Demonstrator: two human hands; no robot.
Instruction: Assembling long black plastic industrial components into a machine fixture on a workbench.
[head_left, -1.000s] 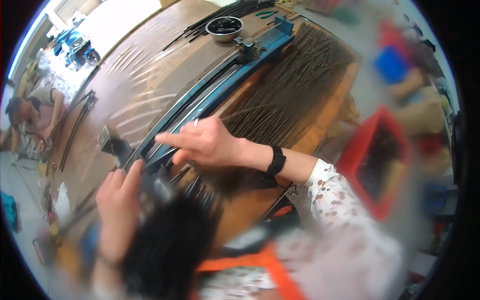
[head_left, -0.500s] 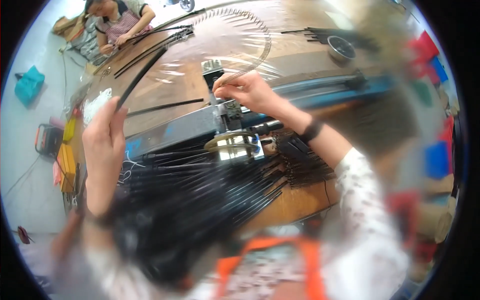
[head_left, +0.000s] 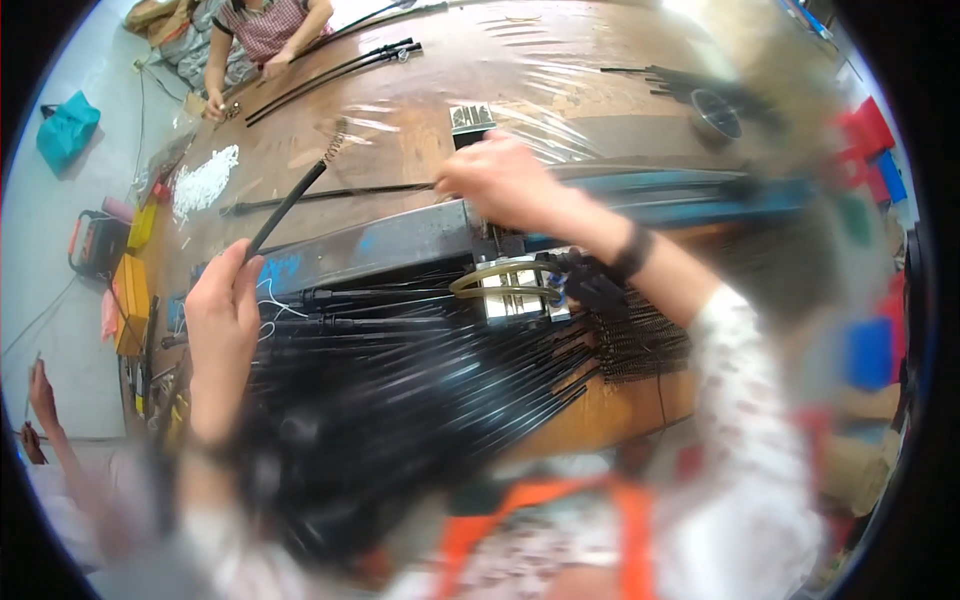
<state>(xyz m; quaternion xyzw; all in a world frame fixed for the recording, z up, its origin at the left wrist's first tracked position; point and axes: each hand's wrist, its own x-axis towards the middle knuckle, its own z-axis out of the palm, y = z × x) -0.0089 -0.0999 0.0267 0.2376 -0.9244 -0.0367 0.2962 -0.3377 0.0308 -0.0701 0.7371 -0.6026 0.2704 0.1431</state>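
Note:
My left hand (head_left: 225, 310) is closed round a slim black tube (head_left: 285, 208) that slants up and away over the table. A short length of coiled wire spring (head_left: 337, 142) sticks out of the tube's far end. My right hand (head_left: 505, 180) hovers by a small clamp fixture (head_left: 515, 290) with metal blocks and a yellowish hose, its fingers curled down. What those fingers hold, if anything, is hidden. A thin black rod (head_left: 345, 191) lies across the table behind the metal rail, one end close to my right fingertips.
Many black tubes (head_left: 470, 370) lie in a bundle before me, beside a stack of springs (head_left: 645, 345). A metal rail (head_left: 400, 232) crosses the wooden table (head_left: 560, 40). White small parts (head_left: 205, 182) and a bowl (head_left: 716, 115) lie beyond. Across the table a person (head_left: 270, 35) works.
The big loop of spring that my right hand pinched is gone from sight; only a short coil shows at the tube's end. My head view has shifted left.

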